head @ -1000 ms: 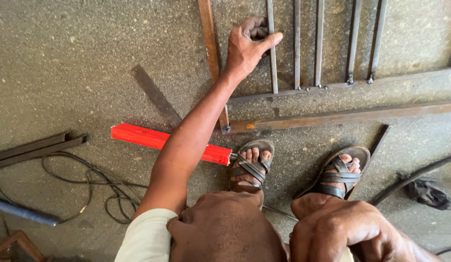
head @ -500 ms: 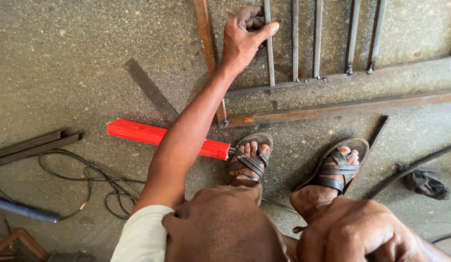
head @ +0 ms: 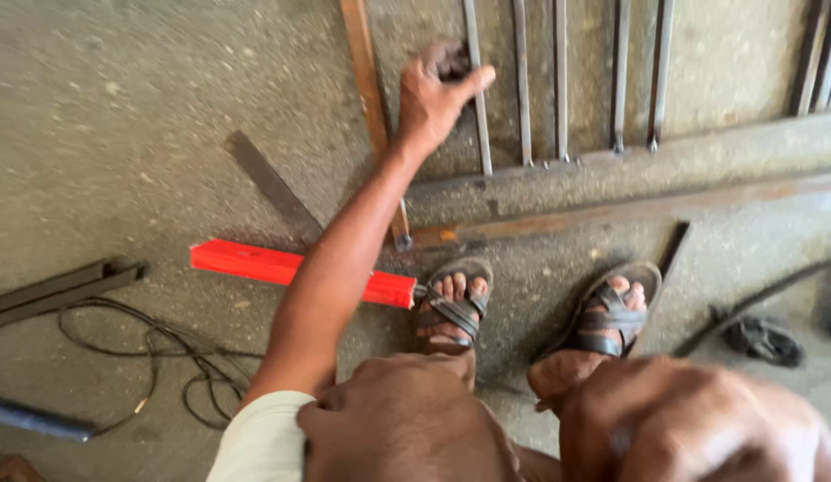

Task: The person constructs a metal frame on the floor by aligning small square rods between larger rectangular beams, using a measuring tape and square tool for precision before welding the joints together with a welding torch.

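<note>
Soft, even daylight with faint shadows and no glare. The whole picture is slightly motion-blurred; the knees at six o'clock are most out of focus.

Rough grey concrete floor in even daylight, black cable looped across it.

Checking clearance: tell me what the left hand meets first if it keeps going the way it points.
The left hand already touches a thin grey metal bar; beyond it, probably the next parallel bar.
</note>
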